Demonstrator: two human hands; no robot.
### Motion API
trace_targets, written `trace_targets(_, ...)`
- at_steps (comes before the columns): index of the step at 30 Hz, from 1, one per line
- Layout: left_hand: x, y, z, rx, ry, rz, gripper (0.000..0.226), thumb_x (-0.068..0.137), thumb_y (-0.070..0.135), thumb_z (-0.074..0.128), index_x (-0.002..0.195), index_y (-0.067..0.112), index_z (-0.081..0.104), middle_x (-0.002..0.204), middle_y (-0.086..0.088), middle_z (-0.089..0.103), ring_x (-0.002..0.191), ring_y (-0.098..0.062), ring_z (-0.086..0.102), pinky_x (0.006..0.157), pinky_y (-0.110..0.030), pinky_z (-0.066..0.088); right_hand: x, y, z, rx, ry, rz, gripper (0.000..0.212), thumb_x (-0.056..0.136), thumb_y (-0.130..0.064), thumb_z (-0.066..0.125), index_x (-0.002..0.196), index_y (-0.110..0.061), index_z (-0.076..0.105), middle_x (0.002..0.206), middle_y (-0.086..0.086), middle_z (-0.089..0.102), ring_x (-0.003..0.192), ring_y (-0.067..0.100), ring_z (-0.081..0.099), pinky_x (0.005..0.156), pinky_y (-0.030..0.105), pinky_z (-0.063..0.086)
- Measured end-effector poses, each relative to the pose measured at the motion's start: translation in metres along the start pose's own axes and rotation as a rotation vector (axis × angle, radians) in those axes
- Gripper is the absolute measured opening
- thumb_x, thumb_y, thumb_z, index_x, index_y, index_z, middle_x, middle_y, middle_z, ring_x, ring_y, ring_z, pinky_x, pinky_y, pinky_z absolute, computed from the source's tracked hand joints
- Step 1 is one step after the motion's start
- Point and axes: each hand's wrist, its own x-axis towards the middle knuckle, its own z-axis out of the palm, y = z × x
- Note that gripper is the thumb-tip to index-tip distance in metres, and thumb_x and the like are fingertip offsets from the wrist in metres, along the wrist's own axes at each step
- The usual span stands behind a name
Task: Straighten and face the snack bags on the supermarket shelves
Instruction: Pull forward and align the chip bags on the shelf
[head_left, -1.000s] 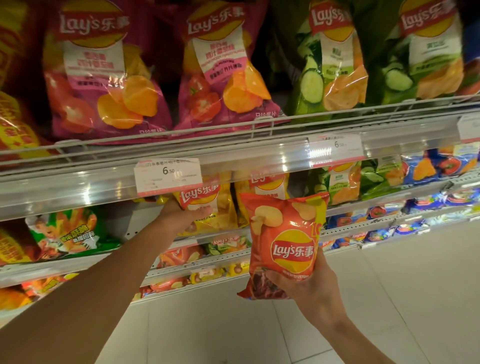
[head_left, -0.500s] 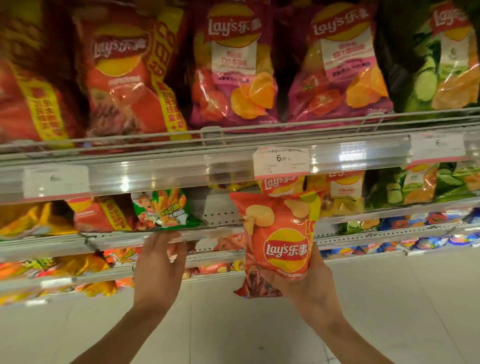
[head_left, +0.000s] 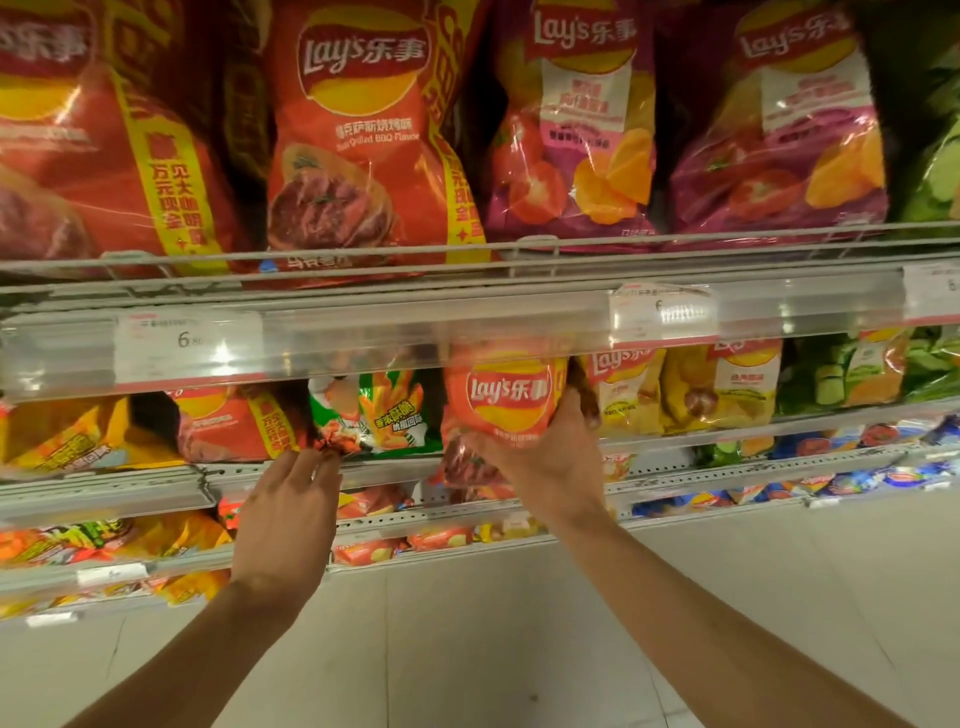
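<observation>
One head cam only, so you get no overlap with a second view. It faces the shelves (head_left: 467, 332) close up and square-on, pitched slightly down: bags at 12 o'clock, floor (head_left: 493, 649) at 6, both your forearms entering from 7 and 5.

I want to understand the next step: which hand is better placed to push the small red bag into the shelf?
The right hand: it already grips the small red bag at the shelf opening. The left hand is at the green bag.

"Lay's" on held red bag (head_left: 506, 400), "BBQ Flavor" on upper bag (head_left: 363, 145), "6" on price tag (head_left: 187, 340)
</observation>
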Motion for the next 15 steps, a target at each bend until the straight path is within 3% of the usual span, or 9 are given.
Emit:
trace_targets(4, -0.003, 0.005, 0.000, -0.041, 0.039, -0.018, 0.049, 0.059, -0.015, 0.082, 0.105, -0.003, 0.071, 0.093, -0.016, 0.066, 0.089, -0.036, 0.061, 0.063, -0.041, 0.058, 0.033, -0.014, 0.012, -0.002, 0.064, -0.015, 0.096, 0.056, -0.067, 0.087, 0.128, -0.022, 0.043, 0.121, -0.002, 0.064, 0.108, 0.018, 0.063, 0.094, 0.034, 0.052)
trace_targets(8, -0.002, 0.011, -0.003, -0.081, 0.043, -0.041, 0.042, 0.067, -0.013, 0.080, 0.107, -0.005, 0.070, 0.095, -0.018, 0.067, 0.091, -0.038, 0.062, 0.066, -0.045, 0.058, 0.044, -0.004, 0.018, 0.053, -0.034, -0.003, 0.099, 0.059, -0.063, 0.089, 0.135, -0.021, 0.041, 0.126, -0.001, 0.064, 0.116, 0.020, 0.063, 0.103, 0.041, 0.052)
trace_targets(15, -0.005, 0.010, 0.002, -0.136, 0.051, -0.058, 0.035, 0.077, -0.005, 0.075, 0.112, -0.005, 0.069, 0.104, -0.019, 0.067, 0.104, -0.041, 0.060, 0.077, -0.050, 0.058, 0.047, 0.020, 0.017, -0.008, -0.054, 0.003, 0.089, 0.061, -0.056, 0.091, 0.124, -0.027, 0.035, 0.121, -0.001, 0.063, 0.108, 0.021, 0.065, 0.095, 0.043, 0.057)
